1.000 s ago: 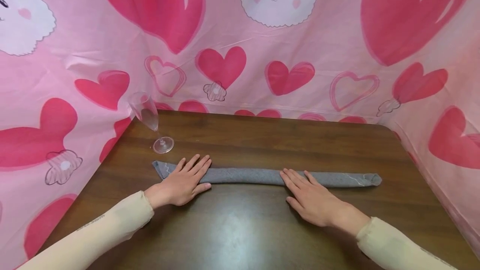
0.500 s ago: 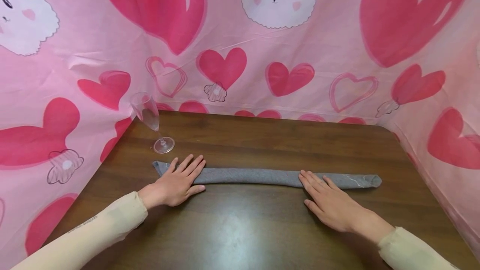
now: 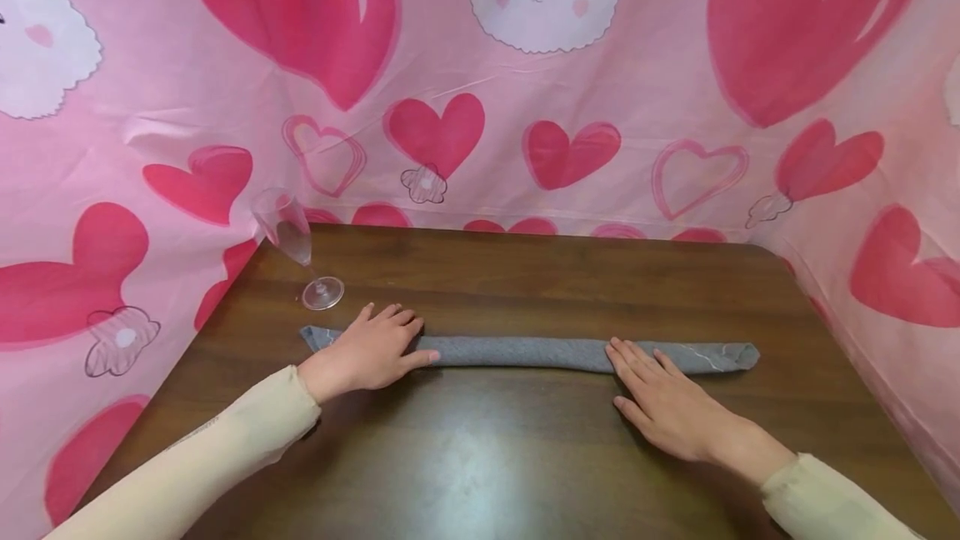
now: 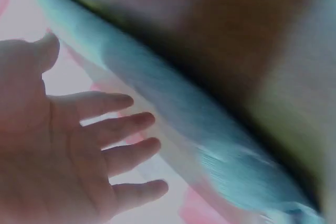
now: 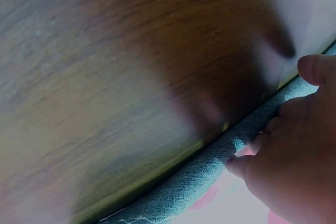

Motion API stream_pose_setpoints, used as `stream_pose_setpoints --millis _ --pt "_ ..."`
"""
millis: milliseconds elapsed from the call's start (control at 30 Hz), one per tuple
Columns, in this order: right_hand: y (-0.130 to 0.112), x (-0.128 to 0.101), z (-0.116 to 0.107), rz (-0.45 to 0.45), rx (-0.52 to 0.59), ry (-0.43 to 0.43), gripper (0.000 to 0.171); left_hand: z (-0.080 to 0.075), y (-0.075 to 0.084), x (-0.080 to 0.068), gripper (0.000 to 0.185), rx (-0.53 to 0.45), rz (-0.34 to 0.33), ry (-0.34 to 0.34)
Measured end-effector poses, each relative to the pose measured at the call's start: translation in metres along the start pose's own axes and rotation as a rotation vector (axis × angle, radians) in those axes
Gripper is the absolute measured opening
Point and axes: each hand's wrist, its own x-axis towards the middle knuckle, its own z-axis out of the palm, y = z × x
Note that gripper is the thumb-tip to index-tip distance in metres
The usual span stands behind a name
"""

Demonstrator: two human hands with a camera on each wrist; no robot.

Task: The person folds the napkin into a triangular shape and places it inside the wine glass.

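Grey rolled cloth napkin [image 3: 525, 352] lies across the brown wooden table [image 3: 487, 457], my left hand [image 3: 367, 352] and right hand [image 3: 663, 407] flat, uncurled on it; only my head view shows the clear stemmed glass [image 3: 294, 244].

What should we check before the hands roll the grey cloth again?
1. Left hand lies on the rolled cloth: ok.
2. Right hand fingertips touch the roll: ok.
3. Roll lies straight along the table: ok.
4. Glass stands apart from the roll: ok, though close to the cloth's left end.
5. Roll is evenly tight: cannot tell.
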Motion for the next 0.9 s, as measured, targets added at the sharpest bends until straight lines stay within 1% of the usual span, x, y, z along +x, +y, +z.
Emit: stream_pose_setpoints --millis 100,200,267,333,467,567,633,700,767,800,900 --pt "0.000 0.000 0.000 0.000 -0.005 0.000 0.069 -0.009 0.019 0.015 0.063 -0.050 0.047 0.028" --pt "0.000 0.000 0.000 0.002 -0.009 -0.005 0.069 -0.014 0.038 0.034 0.043 -0.078 0.122 0.029" --pt "0.000 0.001 -0.001 0.005 -0.006 -0.009 0.069 -0.016 0.050 0.048 0.035 -0.085 0.164 0.010" --pt "0.000 0.002 -0.001 0.007 0.002 -0.011 0.069 -0.018 0.060 0.061 0.031 -0.112 0.202 -0.025" --pt "-0.001 0.003 -0.001 0.007 0.014 -0.008 0.069 -0.015 0.076 0.078 0.030 -0.106 0.241 -0.077" --pt "-0.002 0.004 -0.002 0.008 0.010 -0.008 0.069 -0.010 0.084 0.085 0.039 -0.062 0.246 -0.082" --pt "-0.003 0.005 -0.002 0.007 0.014 -0.010 0.070 -0.006 0.086 0.087 0.047 -0.025 0.230 -0.079" --pt "-0.004 0.006 -0.003 0.005 0.021 -0.014 0.070 -0.003 0.086 0.090 0.050 -0.005 0.214 -0.076" --pt "-0.004 0.007 -0.004 0.004 0.036 -0.024 0.071 -0.001 0.086 0.093 0.048 -0.014 0.202 -0.075" --pt "-0.004 0.007 -0.004 0.007 0.042 -0.030 0.071 -0.001 0.086 0.095 0.044 -0.029 0.203 -0.076" --pt "-0.002 0.004 -0.007 0.022 0.048 -0.045 0.072 0.001 0.088 0.102 0.029 -0.101 0.231 -0.077"
